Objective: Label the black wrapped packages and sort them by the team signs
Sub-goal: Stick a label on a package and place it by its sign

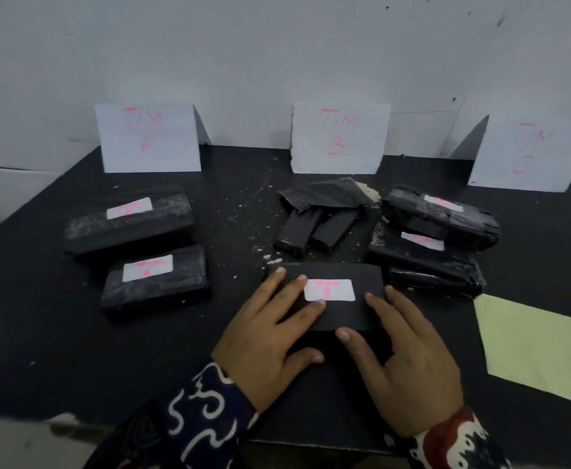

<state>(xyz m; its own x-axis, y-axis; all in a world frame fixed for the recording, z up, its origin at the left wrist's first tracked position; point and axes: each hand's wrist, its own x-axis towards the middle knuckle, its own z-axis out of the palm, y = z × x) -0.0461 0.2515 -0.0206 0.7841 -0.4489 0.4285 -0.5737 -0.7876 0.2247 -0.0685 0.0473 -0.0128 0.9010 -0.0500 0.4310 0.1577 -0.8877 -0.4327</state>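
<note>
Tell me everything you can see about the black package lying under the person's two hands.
The black package is a flat rectangular block in smooth, dark matte wrapping, lying flat on the black table in front of the Tim B sign. A white sticker with blurred pink writing sits on its top face. The left hand rests spread on its left part, one fingertip at the sticker's edge; the right hand rests on its right side.

Both hands flat on labelled black pkg [341,319] at 6 o'clock: left hand [270,336] pressing white label [329,290], right hand [409,363] on pkg's right edge.
</note>
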